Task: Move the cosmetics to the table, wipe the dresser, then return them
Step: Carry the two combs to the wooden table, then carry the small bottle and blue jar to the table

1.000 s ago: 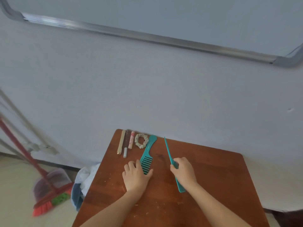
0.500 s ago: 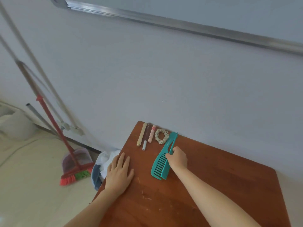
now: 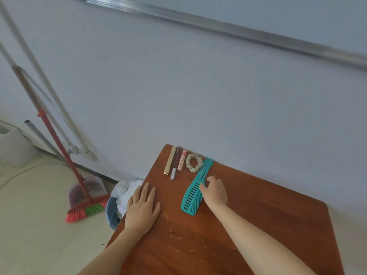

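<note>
Scratched reddish wooden table (image 3: 248, 225) sits against a pale wall, with a metal rail (image 3: 238, 29) running across up at 12 o'clock. The left hand (image 3: 142, 208) lies flat and relaxed at the table's 9 o'clock edge. The right hand (image 3: 215, 192) has its fingers curled onto the teal comb (image 3: 191, 197) mid-table. A scrunchie (image 3: 194, 162) and some tubes (image 3: 170, 163) line up at 11 o'clock. There's a red broom (image 3: 79, 207) and dustpan (image 3: 87, 190) on the floor out at 9.
</note>
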`<action>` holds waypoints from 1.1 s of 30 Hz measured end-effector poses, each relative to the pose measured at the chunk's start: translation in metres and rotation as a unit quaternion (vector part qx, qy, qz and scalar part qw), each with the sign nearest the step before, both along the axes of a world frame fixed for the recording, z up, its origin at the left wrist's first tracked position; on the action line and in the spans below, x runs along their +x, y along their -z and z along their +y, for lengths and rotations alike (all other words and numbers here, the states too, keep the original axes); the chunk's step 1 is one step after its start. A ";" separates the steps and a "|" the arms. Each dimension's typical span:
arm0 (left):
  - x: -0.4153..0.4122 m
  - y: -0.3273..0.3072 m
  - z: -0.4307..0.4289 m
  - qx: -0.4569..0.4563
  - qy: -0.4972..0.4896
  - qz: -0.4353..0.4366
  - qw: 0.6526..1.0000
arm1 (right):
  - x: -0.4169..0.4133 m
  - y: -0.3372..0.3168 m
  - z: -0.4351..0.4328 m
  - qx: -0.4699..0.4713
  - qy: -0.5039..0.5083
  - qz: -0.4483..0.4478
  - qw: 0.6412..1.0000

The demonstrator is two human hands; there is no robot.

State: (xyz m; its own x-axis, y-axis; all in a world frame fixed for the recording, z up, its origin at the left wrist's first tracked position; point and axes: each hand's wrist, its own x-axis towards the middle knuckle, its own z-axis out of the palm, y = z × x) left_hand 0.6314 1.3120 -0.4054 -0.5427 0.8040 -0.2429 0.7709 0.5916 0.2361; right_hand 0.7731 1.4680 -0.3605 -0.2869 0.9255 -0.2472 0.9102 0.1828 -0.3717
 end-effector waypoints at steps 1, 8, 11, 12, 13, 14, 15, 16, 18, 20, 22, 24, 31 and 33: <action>0.000 0.000 0.000 0.010 -0.001 -0.002 1.000 | 0.005 -0.001 -0.003 0.018 -0.011 -0.003 1.000; 0.004 -0.017 0.017 0.049 0.037 0.002 0.998 | 0.055 -0.006 -0.018 0.110 -0.042 -0.019 0.993; 0.002 -0.022 0.042 0.100 0.126 -0.003 0.987 | 0.072 -0.013 -0.037 0.127 0.034 -0.012 0.991; 0.003 -0.024 0.052 0.098 0.159 -0.005 0.982 | 0.077 -0.015 -0.046 0.130 0.064 -0.016 0.989; 0.004 -0.027 0.059 0.096 0.191 -0.011 0.977 | 0.083 -0.017 -0.056 0.130 0.095 -0.020 0.987; 0.006 -0.032 0.066 0.104 0.224 -0.016 0.969 | 0.087 -0.018 -0.068 0.127 0.129 -0.022 0.983; 0.009 -0.037 0.070 0.118 0.264 -0.015 0.957 | 0.089 -0.019 -0.082 0.129 0.166 -0.018 0.977; 0.013 -0.041 0.072 0.131 0.309 -0.007 0.942 | 0.090 -0.019 -0.098 0.131 0.206 -0.017 0.970; 0.026 -0.046 0.068 0.122 0.400 0.002 0.909 | 0.091 -0.017 -0.137 0.134 0.282 -0.017 0.950; 0.042 -0.052 0.056 0.116 0.464 0.001 0.878 | 0.090 -0.017 -0.182 0.128 0.346 -0.019 0.929; 0.062 -0.051 0.034 0.137 0.538 0.000 0.832 | 0.090 -0.020 -0.235 0.111 0.408 -0.027 0.906; 0.092 -0.062 0.009 0.143 0.608 -0.016 0.781 | 0.103 -0.027 -0.289 0.109 0.447 -0.074 0.885; 0.194 -0.095 -0.127 0.177 0.772 -0.077 0.606 | 0.121 -0.055 -0.499 0.073 0.655 -0.164 0.734; 0.211 -0.099 -0.178 0.161 0.805 -0.095 0.563 | 0.106 -0.068 -0.552 0.064 0.683 -0.168 0.708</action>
